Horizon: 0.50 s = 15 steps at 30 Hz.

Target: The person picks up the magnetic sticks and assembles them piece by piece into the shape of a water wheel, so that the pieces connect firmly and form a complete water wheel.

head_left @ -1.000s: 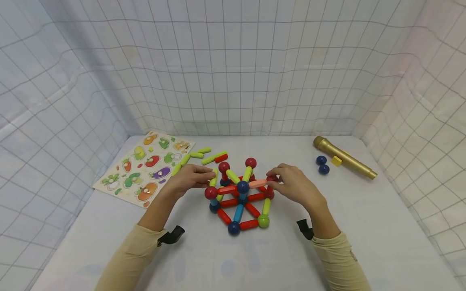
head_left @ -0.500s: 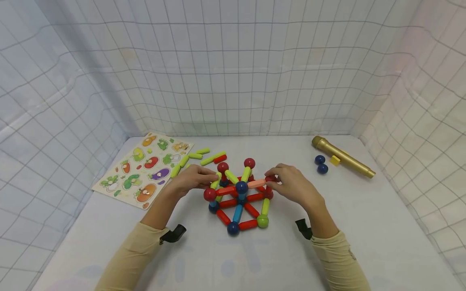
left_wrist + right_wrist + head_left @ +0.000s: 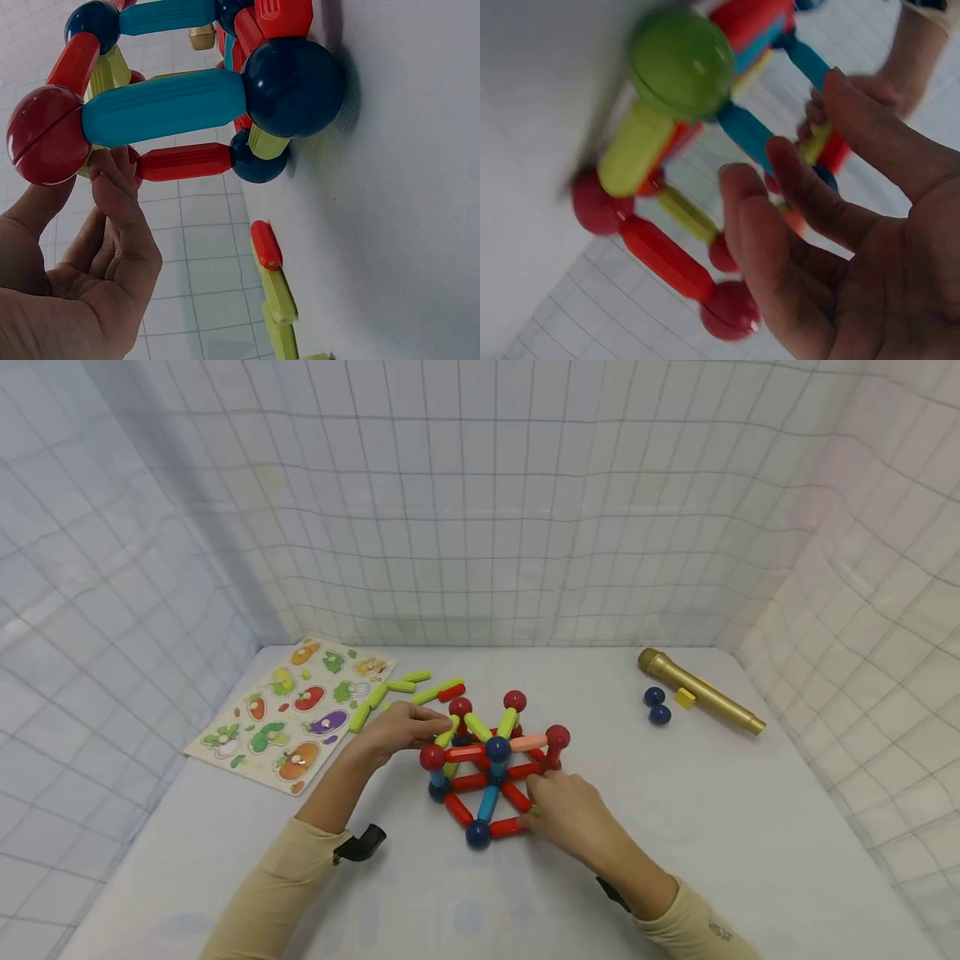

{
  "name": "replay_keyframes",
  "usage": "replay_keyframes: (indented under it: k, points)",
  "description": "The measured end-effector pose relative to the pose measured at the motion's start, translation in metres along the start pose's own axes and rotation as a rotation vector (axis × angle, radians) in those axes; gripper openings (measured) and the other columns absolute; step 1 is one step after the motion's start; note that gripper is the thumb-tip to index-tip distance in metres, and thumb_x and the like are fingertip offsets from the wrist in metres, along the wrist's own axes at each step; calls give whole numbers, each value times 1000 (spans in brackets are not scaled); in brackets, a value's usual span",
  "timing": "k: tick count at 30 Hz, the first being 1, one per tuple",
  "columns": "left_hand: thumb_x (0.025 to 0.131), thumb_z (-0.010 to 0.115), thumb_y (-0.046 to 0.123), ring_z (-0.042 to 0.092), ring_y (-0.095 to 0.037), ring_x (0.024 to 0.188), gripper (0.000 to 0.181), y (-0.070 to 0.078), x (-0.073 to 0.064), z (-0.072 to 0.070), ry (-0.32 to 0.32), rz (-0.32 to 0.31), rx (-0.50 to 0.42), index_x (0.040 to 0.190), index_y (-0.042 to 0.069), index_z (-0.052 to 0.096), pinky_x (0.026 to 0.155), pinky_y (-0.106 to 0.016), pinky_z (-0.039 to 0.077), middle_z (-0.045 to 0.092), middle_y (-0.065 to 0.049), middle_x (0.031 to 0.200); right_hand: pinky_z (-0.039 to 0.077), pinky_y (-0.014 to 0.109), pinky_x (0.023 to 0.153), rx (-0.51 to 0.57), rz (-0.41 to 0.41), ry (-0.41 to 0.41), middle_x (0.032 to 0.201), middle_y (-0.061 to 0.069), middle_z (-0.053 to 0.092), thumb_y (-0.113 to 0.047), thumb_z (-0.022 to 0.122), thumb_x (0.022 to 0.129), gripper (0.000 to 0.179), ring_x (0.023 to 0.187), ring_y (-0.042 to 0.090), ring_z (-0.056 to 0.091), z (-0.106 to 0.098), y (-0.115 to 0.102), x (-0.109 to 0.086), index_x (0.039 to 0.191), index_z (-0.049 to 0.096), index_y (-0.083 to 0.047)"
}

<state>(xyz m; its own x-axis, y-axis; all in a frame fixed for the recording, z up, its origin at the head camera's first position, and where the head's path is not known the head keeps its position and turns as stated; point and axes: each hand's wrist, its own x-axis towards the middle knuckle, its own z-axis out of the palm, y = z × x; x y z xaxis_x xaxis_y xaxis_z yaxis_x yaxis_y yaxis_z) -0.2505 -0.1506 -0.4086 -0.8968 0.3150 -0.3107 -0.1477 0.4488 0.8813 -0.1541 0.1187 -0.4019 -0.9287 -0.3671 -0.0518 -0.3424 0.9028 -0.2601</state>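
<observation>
A structure of magnetic rods and balls stands on the white table, with a blue ball on top at its middle. My left hand pinches a yellow-green magnetic rod at the left side, beside a red ball. In the left wrist view, that ball partly hides the fingertips. My right hand is at the front right corner, over the green ball, which it mostly hides in the head view. Its fingers are spread and loosely bent, with nothing between them in the right wrist view. A salmon rod joins the top blue ball to a red ball.
Loose yellow-green rods and a red rod lie behind the left hand. A vegetable puzzle board is at the left. A gold microphone, two blue balls and a yellow block lie back right.
My right hand has let go of the red ball at the top right and moved down toward me, to the green ball. My left hand stays at the yellow-green rod, which has tilted inward.
</observation>
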Motion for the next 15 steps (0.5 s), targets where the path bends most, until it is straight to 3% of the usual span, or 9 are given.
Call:
replay_keyframes:
  k: [3,6,11,15]
  points:
    - [93,64,38,62,-28,113,51,-2,-2,-1,6,-21,-22,127,0,63,98,-39,52,63,-15,129,41,22,50,20,-1,-45,64,3,48,-27,85,74,35,57,15,47,22,0,4,92,65,-4]
    - [93,64,37,64,-21,101,50,-6,-4,-2,-15,-46,-76,126,-1,63,92,-33,54,67,-9,118,45,24,54,76,23,-62,66,3,52,-22,86,73,33,61,16,49,30,8,10,93,65,-5]
    - [94,64,31,64,-10,74,43,-17,-14,2,-57,-122,-260,121,-2,65,73,-19,55,69,3,88,47,28,61,178,69,-104,74,2,60,-12,84,74,21,70,18,53,25,31,29,86,68,-9]
    - [95,64,26,69,-7,71,41,-31,-27,7,-144,-154,-412,122,-4,63,73,-19,57,74,2,85,47,29,63,203,91,-79,82,4,65,-7,80,76,14,75,19,56,19,54,46,87,72,-12]
